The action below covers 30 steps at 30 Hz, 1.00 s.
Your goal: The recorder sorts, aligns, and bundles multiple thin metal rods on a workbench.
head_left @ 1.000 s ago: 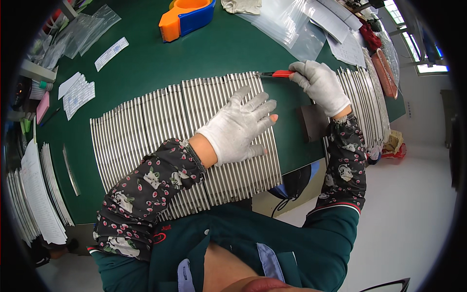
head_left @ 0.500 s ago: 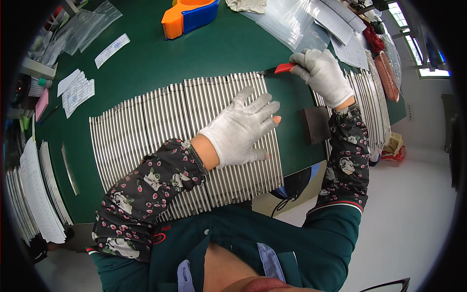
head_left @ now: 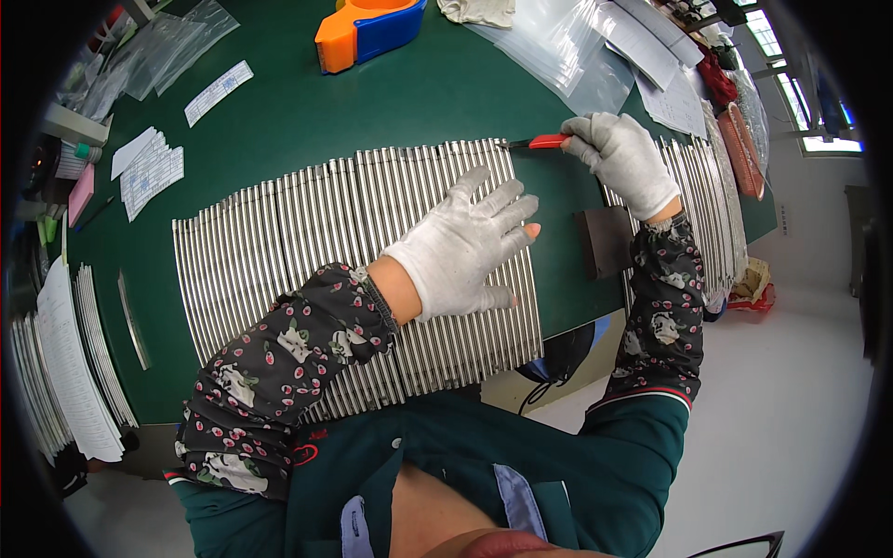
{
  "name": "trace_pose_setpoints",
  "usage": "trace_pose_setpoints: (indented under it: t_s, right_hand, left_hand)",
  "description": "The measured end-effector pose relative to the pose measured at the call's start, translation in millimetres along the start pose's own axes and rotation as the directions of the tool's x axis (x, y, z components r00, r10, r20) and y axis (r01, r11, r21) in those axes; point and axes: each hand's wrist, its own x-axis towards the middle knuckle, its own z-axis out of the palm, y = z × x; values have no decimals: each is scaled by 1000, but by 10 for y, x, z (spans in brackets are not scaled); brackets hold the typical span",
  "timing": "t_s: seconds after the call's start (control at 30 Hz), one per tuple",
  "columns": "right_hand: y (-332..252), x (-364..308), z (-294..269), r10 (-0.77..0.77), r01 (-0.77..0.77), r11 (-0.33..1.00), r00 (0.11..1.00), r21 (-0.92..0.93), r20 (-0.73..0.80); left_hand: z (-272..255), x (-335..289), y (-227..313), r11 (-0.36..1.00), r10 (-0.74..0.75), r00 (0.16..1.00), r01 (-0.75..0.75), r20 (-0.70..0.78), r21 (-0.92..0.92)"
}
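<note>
A row of slim, silvery metal rods [head_left: 316, 219] lies side by side across the green tabletop. My left hand [head_left: 462, 244], in a whitish glove with a bare fingertip showing, rests flat on the rods with its fingers spread. To the right, my gloved right hand [head_left: 625, 160] is closed round the handle of a red-handled knife [head_left: 547, 141]. Its thin dark blade points left and meets the far end of the rods at their right-hand corner. Whether the tip presses into a rod is too small to tell.
A dark block [head_left: 603, 243] stands right of the rods, beside a second batch of rods [head_left: 693, 186] partly behind my right arm. An orange and blue tape dispenser [head_left: 372, 35] sits at the back. Plastic bags [head_left: 558, 46] and paper slips [head_left: 153, 177] lie around.
My right hand has moved slightly nearer to me, and the knife now lies a little more level, its tip still at the rod ends. My left hand has stayed almost in place.
</note>
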Motion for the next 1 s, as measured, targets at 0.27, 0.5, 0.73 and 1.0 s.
trace_pose_setpoints:
  t_s: [0.27, 0.5, 0.73, 1.0]
  right_hand:
    - [170, 128, 126, -53, 52, 998, 998, -18, -22]
    - [18, 166, 68, -181, 51, 915, 939, -400, -294]
    - [81, 134, 137, -44, 44, 999, 999, 6, -28]
    - [88, 180, 80, -36, 37, 999, 999, -36, 15]
  left_hand:
    - [37, 37, -64, 1000, 3, 1000, -3, -10, -3]
    - [-2, -1, -119, 1000, -7, 1000, 7, 2, 3]
    - [-12, -8, -149, 1000, -7, 1000, 7, -28, 0]
    - [0, 19, -136, 1000, -7, 1000, 7, -27, 5]
